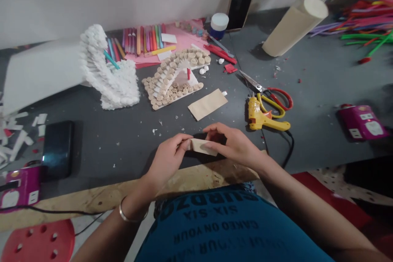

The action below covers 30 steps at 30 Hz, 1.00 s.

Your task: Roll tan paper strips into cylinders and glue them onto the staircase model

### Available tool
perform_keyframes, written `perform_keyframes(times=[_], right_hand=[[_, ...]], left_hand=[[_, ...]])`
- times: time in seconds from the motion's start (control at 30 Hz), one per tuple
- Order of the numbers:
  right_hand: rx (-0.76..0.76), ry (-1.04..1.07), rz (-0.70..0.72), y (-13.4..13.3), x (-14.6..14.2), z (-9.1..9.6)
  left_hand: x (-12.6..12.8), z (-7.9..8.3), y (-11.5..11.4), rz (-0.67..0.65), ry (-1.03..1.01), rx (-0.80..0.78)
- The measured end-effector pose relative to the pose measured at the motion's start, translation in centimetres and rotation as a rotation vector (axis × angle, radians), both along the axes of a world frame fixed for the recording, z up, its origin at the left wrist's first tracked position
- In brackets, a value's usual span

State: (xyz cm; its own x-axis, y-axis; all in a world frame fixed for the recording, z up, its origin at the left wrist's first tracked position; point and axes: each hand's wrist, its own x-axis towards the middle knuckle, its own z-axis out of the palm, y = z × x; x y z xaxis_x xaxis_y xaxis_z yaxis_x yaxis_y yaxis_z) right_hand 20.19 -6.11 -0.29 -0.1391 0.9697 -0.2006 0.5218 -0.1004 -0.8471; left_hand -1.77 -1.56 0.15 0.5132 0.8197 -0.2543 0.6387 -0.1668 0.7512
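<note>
Near the table's front edge I hold a small folded strip of beige paper (203, 147) between both hands. My left hand (170, 156) pinches its left end with thumb and fingertips. On the other end, my right hand (231, 144) is closed with the thumb along the strip. Just beyond lies a flat beige paper piece (208, 105) with a jagged short edge. Behind it stands an arched model (172, 80) covered in small rolled beige paper coils, with a red post inside. To its left is a white, fluffy curved model (107, 71) with a teal stick.
A yellow glue gun (260, 115) and scissors (266, 93) lie to the right, with a beige roll (294, 26) behind. Coloured sticks (144, 40) rest on pink paper. A black phone (57, 150), white scraps (18, 139) and purple boxes (364, 123) occupy the sides.
</note>
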Motion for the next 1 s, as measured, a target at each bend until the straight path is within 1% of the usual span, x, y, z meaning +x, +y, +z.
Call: perform_keyframes(times=[0.07, 0.1, 0.17, 0.2, 0.3, 0.37, 0.47, 0.53, 0.6, 0.7, 0.83, 1.0], right_hand=[[-0.098, 0.056, -0.015, 0.4, 0.3, 0.1], [-0.132, 0.070, -0.017, 0.6, 0.4, 0.0], [-0.198, 0.121, -0.013, 0.9, 0.6, -0.3], [-0.229, 0.164, 0.000, 1.0, 0.7, -0.5], [-0.292, 0.263, 0.065, 1.2, 0.8, -0.7], [-0.311, 0.246, 0.094, 1.3, 1.0, -0.6], [-0.370, 0.211, 0.095, 1.4, 1.3, -0.1], [-0.433, 0.275, 0.103, 1.4, 1.4, 0.2], [-0.485, 0.387, 0.113, 1.4, 1.5, 0.4], [-0.537, 0.495, 0.088, 1.4, 1.2, 0.5], [-0.573, 0.436, 0.067, 1.4, 0.9, 0.1], [-0.560, 0.420, 0.051, 1.3, 1.1, -0.3]], left_hand=[[-0.1, 0.4, 0.7, 0.031, -0.077, -0.240], [-0.2, 0.5, 0.9, 0.033, -0.105, -0.334], [-0.3, 0.6, 1.3, 0.032, -0.140, -0.463], [-0.4, 0.6, 1.5, 0.039, -0.150, -0.498], [-0.4, 0.5, 1.7, 0.065, -0.159, -0.546], [-0.4, 0.6, 1.8, 0.072, -0.155, -0.573], [-0.6, 0.7, 2.1, 0.049, -0.145, -0.612], [-0.7, 0.7, 2.4, 0.032, -0.150, -0.630], [-0.9, 0.8, 2.6, 0.024, -0.161, -0.645], [-1.1, 0.7, 2.7, 0.017, -0.169, -0.661], [-1.2, 0.9, 2.8, 0.003, -0.153, -0.644], [-1.2, 1.3, 2.8, -0.029, -0.132, -0.646]])
